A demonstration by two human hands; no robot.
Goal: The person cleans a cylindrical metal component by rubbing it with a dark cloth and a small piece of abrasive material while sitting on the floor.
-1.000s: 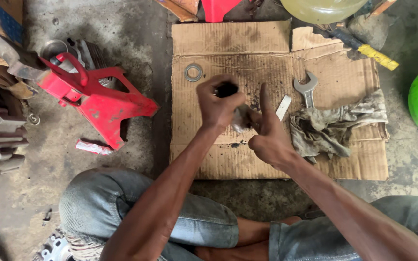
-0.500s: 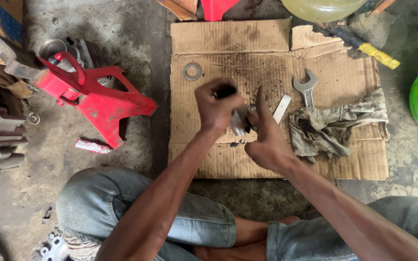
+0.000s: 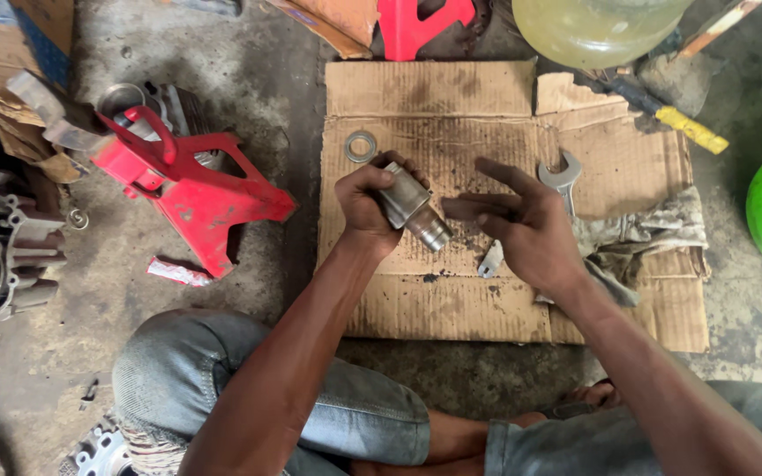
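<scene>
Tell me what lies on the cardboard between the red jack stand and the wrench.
In the head view, a flat metal washer, then the left hand gripping a metal cylinder, lie between the red jack stand and the wrench.

A flattened cardboard sheet [image 3: 451, 97] is laid on the concrete floor [image 3: 249, 97]; a washer [image 3: 361, 146], a wrench [image 3: 562, 176] and a dirty rag [image 3: 641, 242] are placed on it.

We see a stained grey concrete floor [image 3: 293, 106] in flat daylight — a flattened cardboard sheet [image 3: 451, 97] spread over it, a red jack stand [image 3: 196, 198] to one side, engine castings [image 3: 6, 247] at the edge
</scene>
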